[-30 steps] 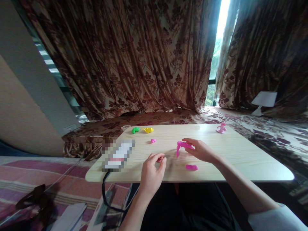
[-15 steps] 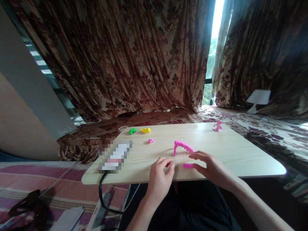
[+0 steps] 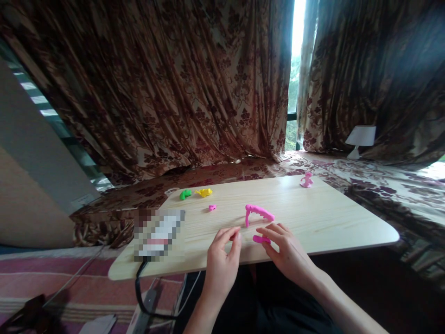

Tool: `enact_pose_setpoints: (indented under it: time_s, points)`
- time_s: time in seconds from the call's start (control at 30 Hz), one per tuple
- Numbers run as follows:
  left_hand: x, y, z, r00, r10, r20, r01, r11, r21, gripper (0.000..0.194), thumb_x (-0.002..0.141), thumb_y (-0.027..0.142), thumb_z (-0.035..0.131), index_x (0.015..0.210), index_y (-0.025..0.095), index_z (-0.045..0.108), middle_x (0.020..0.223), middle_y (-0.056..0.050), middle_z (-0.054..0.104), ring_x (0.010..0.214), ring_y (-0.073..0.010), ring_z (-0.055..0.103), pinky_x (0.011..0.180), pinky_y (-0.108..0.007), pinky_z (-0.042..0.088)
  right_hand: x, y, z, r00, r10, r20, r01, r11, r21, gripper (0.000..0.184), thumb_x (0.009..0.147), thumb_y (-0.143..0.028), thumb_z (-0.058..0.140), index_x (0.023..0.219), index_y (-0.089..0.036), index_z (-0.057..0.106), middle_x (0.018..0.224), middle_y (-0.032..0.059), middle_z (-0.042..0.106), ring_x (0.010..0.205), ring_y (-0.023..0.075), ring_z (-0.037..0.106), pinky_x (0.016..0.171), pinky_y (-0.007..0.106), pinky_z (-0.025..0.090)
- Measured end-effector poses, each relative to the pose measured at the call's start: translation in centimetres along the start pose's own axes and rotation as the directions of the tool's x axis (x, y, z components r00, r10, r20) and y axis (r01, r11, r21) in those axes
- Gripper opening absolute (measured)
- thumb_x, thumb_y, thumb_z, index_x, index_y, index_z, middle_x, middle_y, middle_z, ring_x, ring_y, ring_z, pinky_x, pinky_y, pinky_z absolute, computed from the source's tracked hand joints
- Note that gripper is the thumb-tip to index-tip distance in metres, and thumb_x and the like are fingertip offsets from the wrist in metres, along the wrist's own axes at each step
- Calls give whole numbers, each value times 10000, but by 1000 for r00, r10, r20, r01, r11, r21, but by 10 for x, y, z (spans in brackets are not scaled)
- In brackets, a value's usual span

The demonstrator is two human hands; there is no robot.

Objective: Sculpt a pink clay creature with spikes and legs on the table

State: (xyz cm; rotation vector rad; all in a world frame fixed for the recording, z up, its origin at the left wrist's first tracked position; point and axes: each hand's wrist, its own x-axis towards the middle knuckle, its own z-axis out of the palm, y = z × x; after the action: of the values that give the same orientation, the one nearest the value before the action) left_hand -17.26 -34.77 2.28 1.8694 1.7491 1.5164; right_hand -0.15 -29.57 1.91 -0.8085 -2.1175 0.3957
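My right hand (image 3: 285,245) is low over the table's near side, thumb and fingers closed around one end of a short pink plastic strip (image 3: 257,239). To its left, my left hand (image 3: 223,253) has thumb and index fingertips pinched together; whatever lies between them is too small or hidden to name. Just beyond both hands stands a long pink plastic piece (image 3: 260,212), knobbly along its underside, with one leg bent down to the tabletop. Farther off lies a small pink piece (image 3: 212,208).
On the pale wooden table (image 3: 333,218) are a green toy piece (image 3: 185,195), a yellow one (image 3: 204,192) and a pink figure-like piece (image 3: 307,180). A blurred-out device (image 3: 162,234) with a black cable (image 3: 138,287) occupies the left. A white lamp (image 3: 361,136) stands behind.
My right hand has moved left and its fingers have closed in on the short pink strip, which has shifted and tilted slightly. The left hand keeps its pinch. The whole view has shifted slightly.
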Motion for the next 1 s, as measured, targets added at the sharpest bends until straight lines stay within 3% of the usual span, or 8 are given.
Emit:
enact_pose_setpoints:
  time_s: [0.13, 0.3, 0.47, 0.57, 0.7, 0.9, 1.0]
  points:
    - [2, -16, -5, 994, 113, 10, -113, 970, 214, 215, 877, 253, 471, 975, 199, 654, 955, -56, 646, 924, -189, 604, 836, -308, 479, -15, 11, -3, 991, -39, 131, 64, 980, -188, 367, 827, -37, 424, 1076, -200, 639, 1126, 93, 614, 1054, 223, 550, 896, 386, 461]
    - [2, -34, -6, 993, 109, 35, -115, 937, 331, 243, 876, 293, 465, 998, 199, 654, 994, -77, 650, 955, -226, 595, 886, -380, 447, -38, 2, 2, 965, -131, 226, 203, 920, -335, 488, 847, -35, 376, 1318, -129, 462, 1370, 113, 476, 1271, 208, 411, 1094, 403, 286]
    - [-3, -37, -1, 988, 99, 119, -146, 848, 509, 395, 878, 386, 456, 1214, 206, 558, 1263, -104, 576, 1201, -282, 473, 1030, -487, 313, -26, -2, 15, 986, -13, 164, 85, 895, -437, 423, 917, -211, 406, 1322, -103, 458, 1346, 143, 498, 1268, 246, 417, 1073, 436, 316]
    - [-7, -35, 1, 977, 63, 204, -181, 750, 636, 458, 907, 419, 381, 1290, 190, 487, 1352, -111, 503, 1278, -265, 401, 1059, -495, 276, -30, -5, 16, 981, -38, 190, 120, 889, -442, 440, 931, -254, 393, 1350, -122, 428, 1395, 121, 442, 1315, 255, 350, 1094, 477, 259]
    - [-8, -33, 2, 973, 37, 226, -182, 724, 665, 481, 919, 428, 341, 1309, 174, 461, 1385, -123, 462, 1300, -259, 372, 1063, -511, 262, -47, -12, 10, 961, -100, 259, 200, 896, -398, 483, 941, -271, 386, 1411, -182, 326, 1447, 54, 363, 1350, 218, 285, 1130, 468, 158]
    - [-8, -32, 3, 974, 27, 223, -174, 718, 674, 478, 920, 423, 337, 1307, 173, 462, 1383, -121, 464, 1300, -260, 375, 1060, -517, 266, -27, -5, 14, 973, -4, 231, 103, 903, -417, 545, 923, -430, 398, 1375, -125, 395, 1421, 137, 392, 1345, 263, 289, 1113, 504, 164]
    - [-8, -31, 2, 972, 22, 234, -179, 714, 677, 478, 919, 426, 331, 1305, 178, 464, 1381, -121, 467, 1297, -260, 380, 1060, -517, 270, -34, -8, 12, 961, -27, 275, 140, 905, -402, 546, 923, -400, 405, 1408, -158, 337, 1458, 105, 329, 1360, 249, 253, 1119, 491, 153]
